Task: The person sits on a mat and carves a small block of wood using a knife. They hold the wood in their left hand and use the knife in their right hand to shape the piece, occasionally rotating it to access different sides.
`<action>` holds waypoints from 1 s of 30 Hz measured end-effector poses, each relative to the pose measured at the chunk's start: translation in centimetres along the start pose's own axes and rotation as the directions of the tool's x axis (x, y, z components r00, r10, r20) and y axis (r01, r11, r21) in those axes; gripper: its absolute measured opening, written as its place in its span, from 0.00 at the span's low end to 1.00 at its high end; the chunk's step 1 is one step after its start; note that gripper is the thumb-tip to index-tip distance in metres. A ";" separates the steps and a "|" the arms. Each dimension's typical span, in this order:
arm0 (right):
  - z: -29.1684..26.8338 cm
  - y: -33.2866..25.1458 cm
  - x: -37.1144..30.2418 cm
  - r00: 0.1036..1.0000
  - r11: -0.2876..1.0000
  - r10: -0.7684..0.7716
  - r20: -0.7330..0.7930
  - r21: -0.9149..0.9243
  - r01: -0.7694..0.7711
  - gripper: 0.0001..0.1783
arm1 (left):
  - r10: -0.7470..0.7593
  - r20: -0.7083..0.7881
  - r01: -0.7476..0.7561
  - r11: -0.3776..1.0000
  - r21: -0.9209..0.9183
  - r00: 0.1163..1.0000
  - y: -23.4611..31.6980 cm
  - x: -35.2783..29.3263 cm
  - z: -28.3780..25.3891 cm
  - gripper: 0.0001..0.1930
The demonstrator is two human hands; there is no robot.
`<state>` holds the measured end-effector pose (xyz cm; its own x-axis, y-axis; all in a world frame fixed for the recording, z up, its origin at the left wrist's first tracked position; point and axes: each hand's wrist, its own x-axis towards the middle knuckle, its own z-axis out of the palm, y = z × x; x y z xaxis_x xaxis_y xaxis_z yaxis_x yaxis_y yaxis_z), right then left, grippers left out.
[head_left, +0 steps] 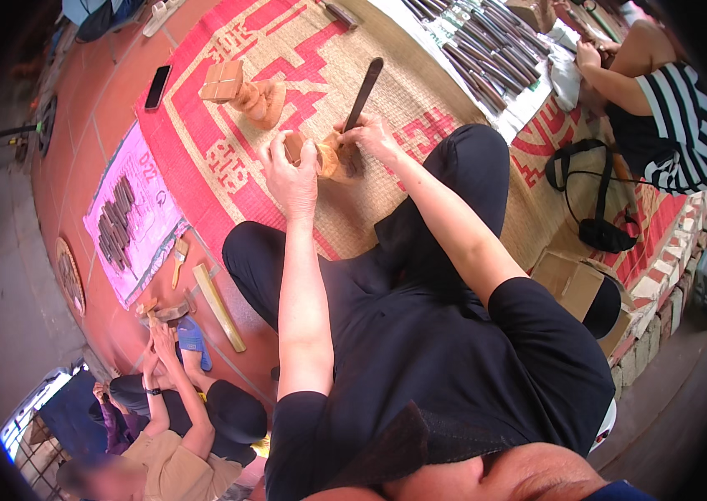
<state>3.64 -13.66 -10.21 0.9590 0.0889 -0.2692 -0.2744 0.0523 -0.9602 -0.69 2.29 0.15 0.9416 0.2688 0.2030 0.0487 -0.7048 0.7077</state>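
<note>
Woodcarving workshop, apparently: hand tools (497,52) in rows, carved wooden piece (261,103) on woven mat (416,92), tiled floor (107,96).

Carved wood (263,102) blocks ahead-left; mat (418,88) open right of tool (364,93)

Over on that red-and-tan woven mat (412,83), the seated person's left hand (292,179) clasps a carved light-brown wooden piece (327,159), the right hand (372,138) a long, slim, dark tool (364,93) (a block-topped orange-brown wooden carving (260,102) sits nearby).
</note>
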 end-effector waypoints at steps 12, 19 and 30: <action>-0.4 0.5 0.4 0.998 0.990 -0.052 -0.037 0.130 0.056 0.12 | -0.016 -0.029 0.013 0.996 -0.086 0.999 -1.3 0.0 -0.2 0.18; 0.4 -1.4 -0.2 0.999 0.990 -0.021 0.024 -0.138 0.024 0.13 | 0.023 -0.043 -0.025 0.998 -0.058 0.999 -1.5 0.2 -0.3 0.17; 0.2 0.7 0.7 0.993 0.997 -0.080 0.086 0.010 0.080 0.13 | 0.035 -0.012 -0.035 0.998 -0.056 0.999 -1.3 0.4 -0.3 0.18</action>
<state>4.06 -13.36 -11.08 0.9682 0.1692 -0.1841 -0.1980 0.0695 -0.9777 -0.52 3.53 -0.47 0.9386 0.2521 0.2356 -0.0034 -0.6760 0.7369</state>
